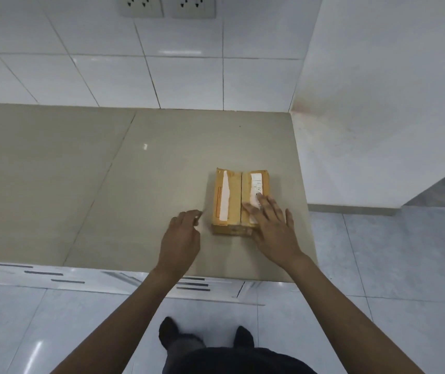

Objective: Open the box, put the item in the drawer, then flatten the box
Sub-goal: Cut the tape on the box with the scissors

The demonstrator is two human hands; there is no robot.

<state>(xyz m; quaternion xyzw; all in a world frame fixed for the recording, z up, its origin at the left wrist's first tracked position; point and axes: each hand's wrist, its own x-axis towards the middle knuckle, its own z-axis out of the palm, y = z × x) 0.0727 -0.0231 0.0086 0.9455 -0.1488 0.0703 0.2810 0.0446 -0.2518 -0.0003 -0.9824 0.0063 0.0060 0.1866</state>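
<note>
A small brown cardboard box [230, 201] lies on the beige countertop [124, 171], near its right end. Its two top flaps are closed, meet at a middle seam and carry white label strips. My right hand [272, 228] rests flat on the right flap with its fingers spread. My left hand [182, 233] hovers just left of the box with loosely curled fingers, touching nothing that I can see. Below the counter's front edge are white drawer fronts [193, 286] with dark slot handles, all closed. The item inside the box is hidden.
White tiled wall [108, 63] rises behind the counter, with two power sockets [166, 5] at the top. A white wall [377, 103] bounds the counter on the right. My feet [206, 337] stand on the grey tiled floor before the drawers.
</note>
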